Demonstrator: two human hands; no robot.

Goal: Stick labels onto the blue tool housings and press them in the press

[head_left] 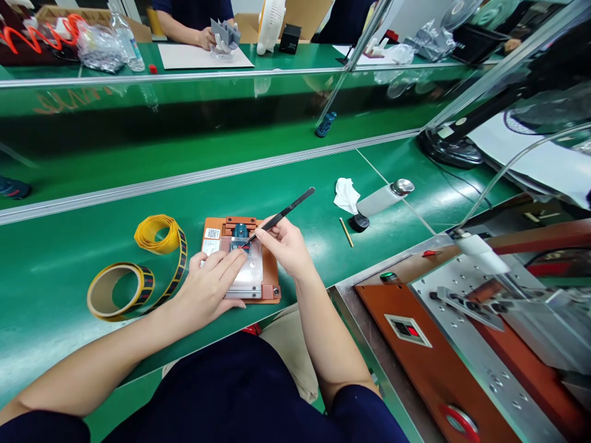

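A brown fixture (271, 271) with a clear cover plate (249, 275) lies on the green bench in front of me. A small blue part (240, 231) sits in it, with a dark label bearing red lettering (242, 246) at the plate's upper edge. My right hand (287, 247) grips black tweezers (292, 205), their tip down at the label. My left hand (213, 277) lies over the fixture's left side, fingers stretched out and fingertips on the plate near the label. Left of it stands a roll of labels (122, 289), its strip running up to a yellow coil (158, 235).
To the right lie a crumpled tissue (346, 195), a brass rod (346, 232) and a white bottle (381, 200) on its side, near a black cap (359, 222). A press machine (484, 301) stands at the right. Beyond the divider, another person's hand (206, 39) holds grey parts.
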